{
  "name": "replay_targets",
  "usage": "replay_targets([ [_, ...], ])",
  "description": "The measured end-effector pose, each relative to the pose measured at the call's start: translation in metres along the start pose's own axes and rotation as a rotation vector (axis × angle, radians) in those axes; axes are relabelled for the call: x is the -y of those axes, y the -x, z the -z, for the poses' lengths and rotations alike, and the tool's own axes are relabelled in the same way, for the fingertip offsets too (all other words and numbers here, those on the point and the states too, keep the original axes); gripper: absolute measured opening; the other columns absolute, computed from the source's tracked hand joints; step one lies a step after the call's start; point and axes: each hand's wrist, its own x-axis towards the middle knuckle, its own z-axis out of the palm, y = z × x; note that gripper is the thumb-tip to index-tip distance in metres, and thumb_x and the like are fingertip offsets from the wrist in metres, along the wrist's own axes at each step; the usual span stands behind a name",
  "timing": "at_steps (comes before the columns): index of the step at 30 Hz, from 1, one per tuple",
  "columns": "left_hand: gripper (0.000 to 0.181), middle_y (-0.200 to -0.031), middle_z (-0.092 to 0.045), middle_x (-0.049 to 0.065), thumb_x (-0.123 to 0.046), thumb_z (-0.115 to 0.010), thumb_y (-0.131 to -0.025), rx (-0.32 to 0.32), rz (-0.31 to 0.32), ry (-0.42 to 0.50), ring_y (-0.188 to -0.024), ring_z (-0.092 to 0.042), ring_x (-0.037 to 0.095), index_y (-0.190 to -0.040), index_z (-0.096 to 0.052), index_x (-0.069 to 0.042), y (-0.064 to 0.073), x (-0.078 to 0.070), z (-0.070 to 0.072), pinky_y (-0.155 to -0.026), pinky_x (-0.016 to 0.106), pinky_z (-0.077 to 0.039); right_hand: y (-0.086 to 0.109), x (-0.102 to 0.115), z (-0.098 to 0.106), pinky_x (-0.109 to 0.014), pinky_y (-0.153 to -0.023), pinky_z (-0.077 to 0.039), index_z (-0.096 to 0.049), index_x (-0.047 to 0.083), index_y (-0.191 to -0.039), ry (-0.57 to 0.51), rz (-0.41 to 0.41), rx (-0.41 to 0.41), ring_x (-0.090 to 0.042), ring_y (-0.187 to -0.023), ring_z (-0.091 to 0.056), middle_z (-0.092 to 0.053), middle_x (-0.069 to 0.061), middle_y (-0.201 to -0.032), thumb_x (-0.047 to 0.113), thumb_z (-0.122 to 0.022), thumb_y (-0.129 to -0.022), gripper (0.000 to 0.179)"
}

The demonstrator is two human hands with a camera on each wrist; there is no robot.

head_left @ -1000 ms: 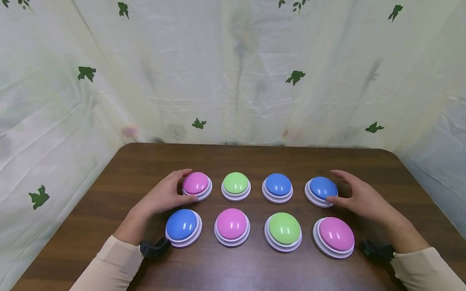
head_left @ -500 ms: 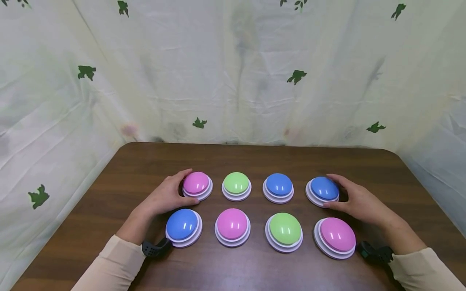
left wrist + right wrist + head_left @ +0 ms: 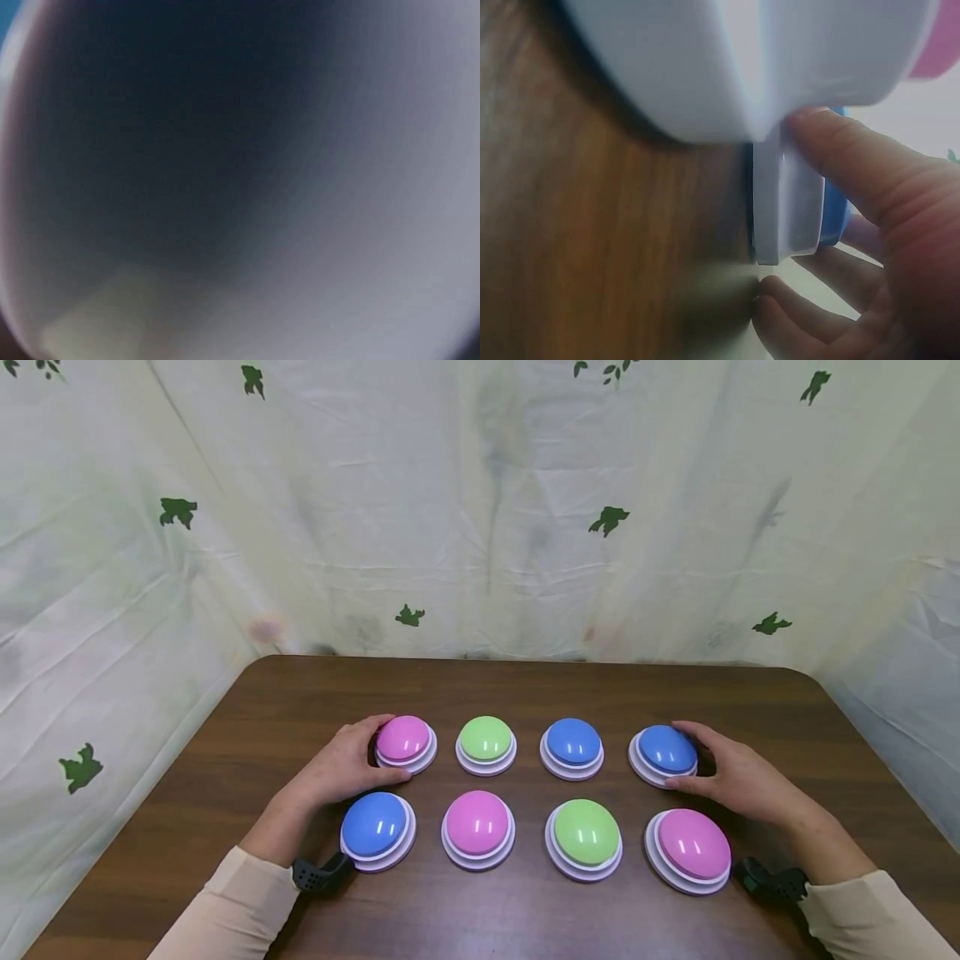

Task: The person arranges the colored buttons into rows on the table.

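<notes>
Two rows of dome push buttons on white bases stand on the wooden table. At the back left, my left hand [image 3: 341, 764] holds a pink button [image 3: 402, 739] between thumb and fingers. My right hand [image 3: 738, 772] grips the blue button [image 3: 667, 749] at the back right the same way. In the right wrist view its thumb [image 3: 847, 150] touches the white base [image 3: 799, 202], with the other fingers curled around the far side. Close in front of that camera looms another white base [image 3: 735, 67] with a pink top. The left wrist view is a blur that hides the left fingers.
Between the hands in the back row are a green button [image 3: 485, 739] and a blue button [image 3: 573, 742]. In front stand a blue [image 3: 373, 823], a pink [image 3: 477, 822], a green [image 3: 587, 832] and a pink button [image 3: 693, 843]. White leaf-patterned cloth [image 3: 450, 527] hangs behind the table [image 3: 480, 927].
My right hand has moved slightly left and closed around the back-right blue button. The left hand stays at the pink button, its thumb shifted slightly. The buttons stand where they were.
</notes>
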Motion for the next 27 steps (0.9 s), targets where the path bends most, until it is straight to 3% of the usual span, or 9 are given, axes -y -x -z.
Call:
replay_targets([
  [21,0.094,-0.147,-0.053,0.022,-0.049,-0.081,-0.082,0.002,-0.013,0.007,-0.131,-0.049,0.04,-0.152,-0.04,-0.002,0.0,-0.001,0.003,-0.106,0.059,-0.046,-0.001,-0.002,0.002,-0.068,-0.102,-0.045,-0.032,0.003,-0.156,-0.025,0.025,-0.005,-0.054,-0.134,-0.047,-0.044,-0.032,-0.151,0.055,-0.081,-0.081,0.103],
  [27,0.088,-0.148,-0.052,0.024,-0.046,-0.078,-0.086,-0.047,-0.058,-0.006,-0.134,-0.05,0.043,-0.151,-0.042,0.0,0.003,-0.015,0.011,-0.111,0.061,-0.04,-0.001,-0.001,0.002,-0.069,-0.101,-0.045,-0.03,0.005,-0.157,-0.033,0.005,-0.005,-0.053,-0.135,-0.047,-0.044,-0.031,-0.152,0.054,-0.081,-0.081,0.104],
])
